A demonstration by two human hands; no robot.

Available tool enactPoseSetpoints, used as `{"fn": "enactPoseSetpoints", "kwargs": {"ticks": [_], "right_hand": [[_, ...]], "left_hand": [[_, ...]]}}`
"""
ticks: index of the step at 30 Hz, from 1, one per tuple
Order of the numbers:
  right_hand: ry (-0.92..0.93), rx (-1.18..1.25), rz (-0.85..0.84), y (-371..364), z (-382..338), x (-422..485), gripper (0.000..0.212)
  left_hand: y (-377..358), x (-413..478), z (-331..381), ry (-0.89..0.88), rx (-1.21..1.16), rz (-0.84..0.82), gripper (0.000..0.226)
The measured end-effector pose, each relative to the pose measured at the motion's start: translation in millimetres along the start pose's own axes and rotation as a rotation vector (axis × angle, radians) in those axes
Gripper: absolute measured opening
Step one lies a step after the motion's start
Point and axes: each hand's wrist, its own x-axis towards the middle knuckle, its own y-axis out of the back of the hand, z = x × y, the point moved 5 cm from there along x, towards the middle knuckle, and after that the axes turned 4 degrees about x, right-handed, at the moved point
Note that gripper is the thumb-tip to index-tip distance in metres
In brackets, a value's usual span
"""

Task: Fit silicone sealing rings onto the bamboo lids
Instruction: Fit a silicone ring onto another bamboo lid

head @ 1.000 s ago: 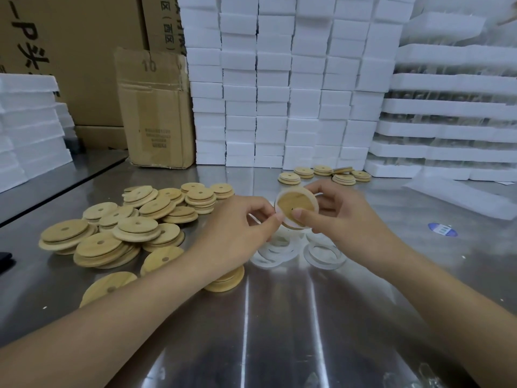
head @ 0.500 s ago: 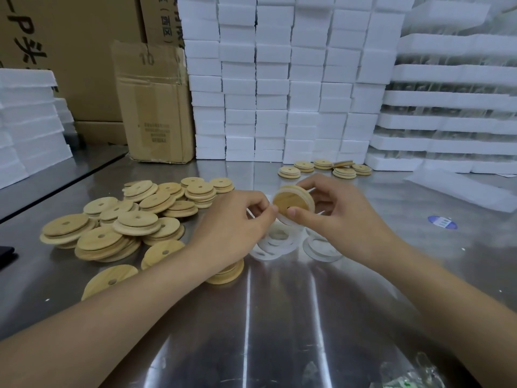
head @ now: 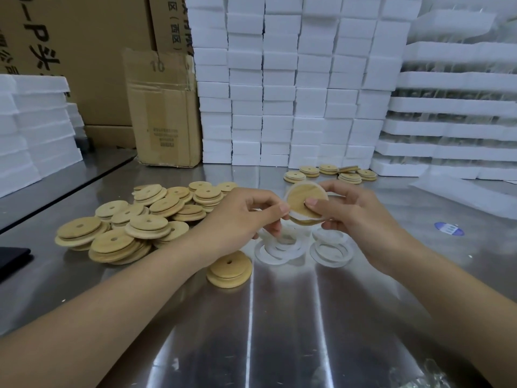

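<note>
My right hand (head: 355, 219) holds a round bamboo lid (head: 300, 201) tilted toward me above the table, thumb pressed on its face. A translucent white silicone ring (head: 292, 189) lies around the lid's raised step. My left hand (head: 246, 217) pinches the ring at the lid's left edge. Several loose silicone rings (head: 282, 249) lie on the steel table just below both hands. A heap of bare bamboo lids (head: 134, 219) spreads to the left, and two stacked lids (head: 229, 268) sit under my left wrist.
A small group of lids (head: 327, 173) sits at the back by the stacked white foam blocks (head: 293, 88). A cardboard box (head: 162, 107) stands back left. A blue sticker (head: 449, 228) is on the steel table (head: 279, 331) to the right. A dark object (head: 11, 257) lies at the left edge.
The lid has turned in my hands, with my right thumb now on its face. My left fingers have worked along the ring at the lid's left edge.
</note>
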Motion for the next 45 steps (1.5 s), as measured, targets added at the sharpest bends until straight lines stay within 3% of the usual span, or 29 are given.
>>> {"fn": "enactPoseSetpoints", "kwargs": {"ticks": [5, 16, 20, 23, 26, 31, 36, 45], "right_hand": [[-0.013, -0.098, -0.113, -2, -1, -1, 0.021], [-0.120, 0.160, -0.044, -11, 8, -6, 0.008], [-0.112, 0.161, -0.023, -14, 9, -6, 0.005], [-0.118, 0.182, -0.020, -10, 7, -5, 0.016], [-0.117, 0.190, -0.036, -10, 5, -6, 0.025], [-0.106, 0.192, -0.039, -11, 3, -7, 0.023], [-0.115, 0.184, -0.037, -10, 3, -5, 0.022], [-0.171, 0.300, -0.003, -9, 6, -6, 0.025]], "left_hand": [[0, 0, -5, 0.037, 0.021, -0.034, 0.025], [11, 3, 0, 0.030, 0.170, -0.256, 0.019], [12, 3, -4, 0.063, 0.125, -0.138, 0.018], [6, 3, -7, 0.073, 0.074, -0.053, 0.012], [-4, -1, -7, 0.073, 0.045, -0.040, 0.006], [-5, -2, -7, 0.137, -0.017, 0.031, 0.018], [-3, -5, -12, 0.223, -0.156, 0.037, 0.012], [-3, -1, -9, 0.124, -0.082, 0.050, 0.009]]}}
